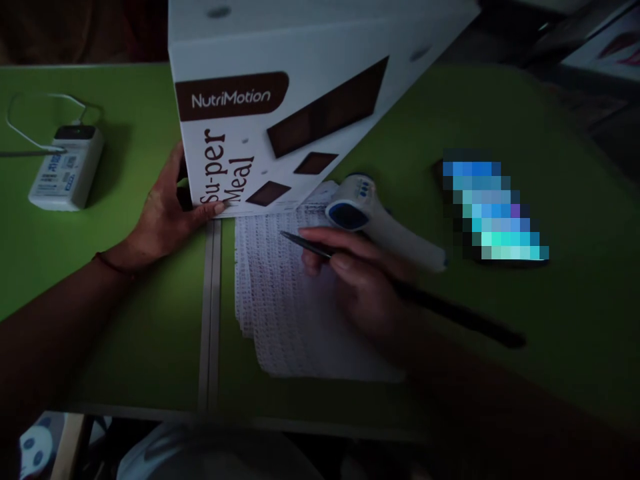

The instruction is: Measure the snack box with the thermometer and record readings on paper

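The box (235,153) is held at its lower left corner by the left hand (173,210) — thumb laid across the front face, fingers set along the side, their tips hidden. By that grip, it seems, the box is kept steady with its printed face in view. Whether its weight is borne by the bench (155,353) or by the hand cannot be told.

Over to the right hand (363,280), and the pen (455,307) is pinched there between thumb and fingers, its long dark barrel run back past the knuckles. The point is aimed left, over the paper (280,293), a writing hold by the look of it; whether the page is touched cannot be made out. The paper is spread beneath that same hand, covered in rows of small marks, its far end overhung by the box — near enough, presumably, for both to be read together.

Just beyond the right hand a thermometer (375,213) is laid down, head towards the box, within easy reach. Farther right of that hand a phone (495,213) is placed, its screen blurred out. Left of the left hand, well apart, a power bank (67,170) is left with its cable (35,137) attached, probably out of the way.
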Demonstrator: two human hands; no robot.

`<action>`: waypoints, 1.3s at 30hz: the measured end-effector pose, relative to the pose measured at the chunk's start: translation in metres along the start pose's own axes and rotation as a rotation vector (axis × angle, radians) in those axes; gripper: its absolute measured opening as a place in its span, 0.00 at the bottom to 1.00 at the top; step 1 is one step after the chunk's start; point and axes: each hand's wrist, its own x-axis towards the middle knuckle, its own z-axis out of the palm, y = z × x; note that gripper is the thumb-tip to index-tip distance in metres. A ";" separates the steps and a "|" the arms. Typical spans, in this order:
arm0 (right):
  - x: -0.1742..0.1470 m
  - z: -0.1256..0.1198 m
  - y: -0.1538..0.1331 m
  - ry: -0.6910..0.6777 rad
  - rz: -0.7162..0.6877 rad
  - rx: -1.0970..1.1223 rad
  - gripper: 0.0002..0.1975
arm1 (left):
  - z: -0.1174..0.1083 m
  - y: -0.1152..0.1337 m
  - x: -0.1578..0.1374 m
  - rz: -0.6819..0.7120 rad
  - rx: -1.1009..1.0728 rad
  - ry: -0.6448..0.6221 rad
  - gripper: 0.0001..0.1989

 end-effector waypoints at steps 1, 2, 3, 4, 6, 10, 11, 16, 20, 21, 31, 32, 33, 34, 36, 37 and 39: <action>0.001 0.001 0.001 0.054 0.058 0.023 0.12 | 0.000 0.000 0.000 0.004 0.004 0.001 0.30; 0.002 0.002 0.001 0.089 0.098 0.033 0.10 | 0.000 -0.001 0.000 0.005 0.008 -0.004 0.29; 0.002 0.002 0.002 0.099 0.125 0.022 0.07 | 0.000 -0.001 0.000 0.008 0.013 -0.006 0.28; 0.002 0.002 0.001 0.086 0.143 -0.009 0.04 | 0.000 -0.002 0.000 0.012 0.014 -0.008 0.28; 0.002 -0.001 -0.001 0.023 0.159 -0.094 0.02 | 0.000 -0.004 0.000 0.027 0.003 -0.003 0.28; 0.001 -0.004 -0.006 -0.043 0.156 -0.157 0.03 | 0.000 -0.004 -0.001 -0.014 0.008 -0.014 0.32; 0.002 -0.004 -0.006 -0.043 0.149 -0.160 0.03 | 0.000 -0.004 -0.002 -0.029 0.018 -0.018 0.33; 0.003 -0.001 -0.005 -0.022 0.137 -0.192 0.04 | 0.000 -0.003 0.000 -0.011 -0.006 -0.014 0.33; 0.004 -0.001 -0.005 -0.043 0.134 -0.191 0.03 | 0.001 0.000 0.000 -0.035 -0.099 0.002 0.32; 0.004 0.000 -0.005 -0.035 0.126 -0.195 0.03 | 0.001 0.001 0.000 -0.060 -0.121 0.005 0.32; 0.005 0.004 -0.007 -0.015 0.092 -0.237 0.04 | 0.001 0.012 0.000 -0.145 -0.191 0.009 0.33; 0.005 0.004 -0.006 -0.015 0.099 -0.238 0.05 | 0.000 0.013 0.001 -0.162 -0.200 0.006 0.35; 0.004 0.004 -0.005 -0.013 0.103 -0.241 0.05 | 0.000 0.015 0.001 -0.179 -0.211 0.004 0.37; 0.002 0.004 -0.003 -0.006 0.100 -0.244 0.05 | -0.001 0.016 0.001 -0.195 -0.221 0.002 0.38; -0.001 0.005 0.003 0.013 0.086 -0.248 0.04 | -0.001 0.017 0.001 -0.208 -0.223 -0.004 0.39; -0.003 0.005 0.006 0.021 0.081 -0.253 0.03 | -0.001 0.016 0.001 -0.202 -0.214 -0.003 0.39; -0.005 0.006 0.010 0.027 0.075 -0.265 0.01 | 0.000 0.014 0.000 -0.169 -0.182 0.001 0.38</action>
